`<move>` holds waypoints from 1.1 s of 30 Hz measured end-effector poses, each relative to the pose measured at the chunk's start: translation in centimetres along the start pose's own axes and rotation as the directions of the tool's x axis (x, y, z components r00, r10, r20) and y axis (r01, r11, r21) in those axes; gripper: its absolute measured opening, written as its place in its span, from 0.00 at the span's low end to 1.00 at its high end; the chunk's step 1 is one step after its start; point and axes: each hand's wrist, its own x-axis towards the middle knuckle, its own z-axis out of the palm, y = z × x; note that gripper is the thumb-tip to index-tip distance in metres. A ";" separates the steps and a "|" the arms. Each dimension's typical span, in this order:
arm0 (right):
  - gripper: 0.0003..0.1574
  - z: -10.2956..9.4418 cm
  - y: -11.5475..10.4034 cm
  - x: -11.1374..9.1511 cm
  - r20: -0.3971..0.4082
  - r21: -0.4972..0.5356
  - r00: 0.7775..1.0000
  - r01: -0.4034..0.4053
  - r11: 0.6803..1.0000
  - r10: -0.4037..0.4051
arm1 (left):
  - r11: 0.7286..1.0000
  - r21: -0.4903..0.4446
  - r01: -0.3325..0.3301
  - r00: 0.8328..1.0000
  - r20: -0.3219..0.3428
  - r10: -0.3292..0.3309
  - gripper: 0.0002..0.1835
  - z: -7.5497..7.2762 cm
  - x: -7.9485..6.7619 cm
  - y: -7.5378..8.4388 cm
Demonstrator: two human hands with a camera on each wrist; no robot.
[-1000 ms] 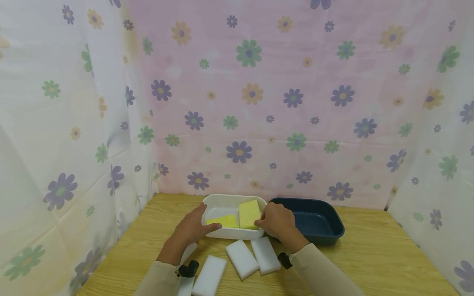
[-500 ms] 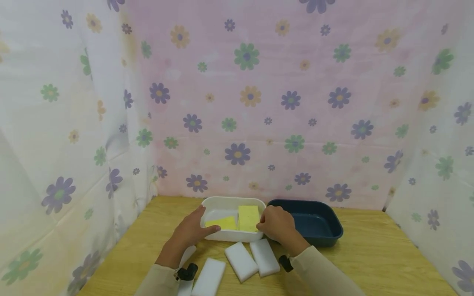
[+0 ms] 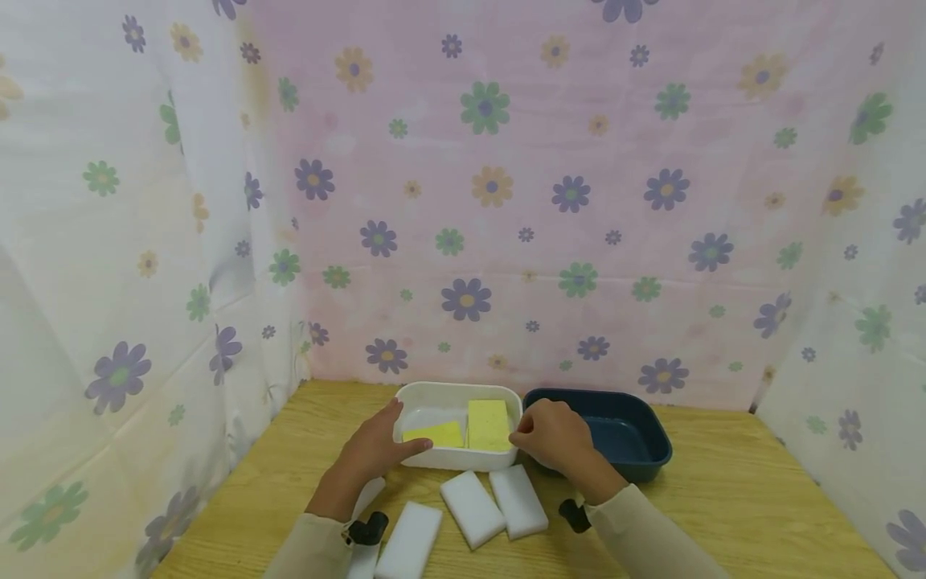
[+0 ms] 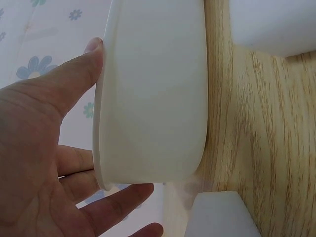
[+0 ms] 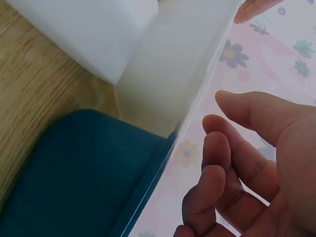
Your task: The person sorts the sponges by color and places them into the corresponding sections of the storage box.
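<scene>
In the head view a white plastic container [image 3: 448, 458] stands on the table with two yellow sponges inside: one flat at front left [image 3: 443, 434], one upright-looking at right [image 3: 489, 425]. My left hand [image 3: 372, 446] holds the container's left end, the thumb over the near rim; the left wrist view shows the thumb [image 4: 89, 64] on the rim and fingers around the end. My right hand [image 3: 555, 438] hovers by the container's right end. In the right wrist view its fingers [image 5: 217, 148] are loosely bent, thumb apart, holding nothing.
A dark blue container [image 3: 629, 466] stands against the white one's right side. Several white sponges lie in front, such as one near the middle [image 3: 472, 508], one beside it [image 3: 518, 500] and one nearer [image 3: 410, 539]. Flowered cloth [image 3: 506, 241] hangs behind.
The right-hand yellow sponge, tilted a second ago, now sits straight in the white container. My right hand has let go of it and drawn away rightward. The left hand stays put.
</scene>
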 end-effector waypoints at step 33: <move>0.08 -4.3 7.2 -7.2 0.008 0.237 0.995 0.093 0.967 -0.097 | 1.000 0.012 0.016 1.000 0.002 -0.016 0.62 0.0 0.2 0.0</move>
